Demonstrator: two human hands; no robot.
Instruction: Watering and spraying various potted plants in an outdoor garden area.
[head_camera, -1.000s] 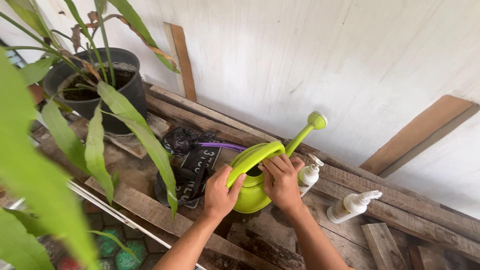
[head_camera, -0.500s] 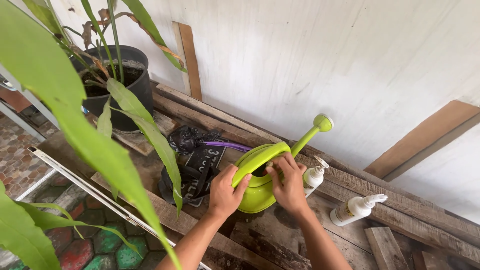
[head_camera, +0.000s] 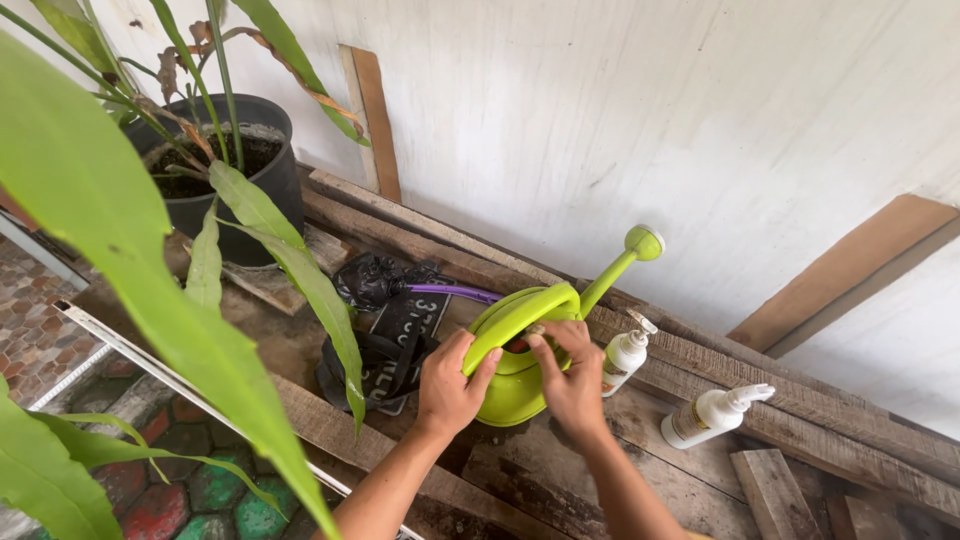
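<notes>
A lime-green plastic watering can (head_camera: 512, 385) stands on rough wooden planks (head_camera: 700, 440), its long spout (head_camera: 618, 265) rising up and to the right toward the white wall. My left hand (head_camera: 450, 380) grips the lower end of the can's arched handle (head_camera: 520, 315). My right hand (head_camera: 565, 375) rests on the can's top rim, fingers curled at the filling hole under the handle. Whether it holds something small there is hidden.
Two white pump bottles (head_camera: 625, 352) (head_camera: 712, 412) sit right of the can, one upright, one lying. A black bag with a purple cord (head_camera: 385, 285) lies left of it. A black pot with a leafy plant (head_camera: 225, 170) stands at back left; big leaves (head_camera: 130, 260) hang in front.
The view has shifted slightly. My right hand slid a little lower over the can's opening; my left hand stays on the handle. The can has not moved.
</notes>
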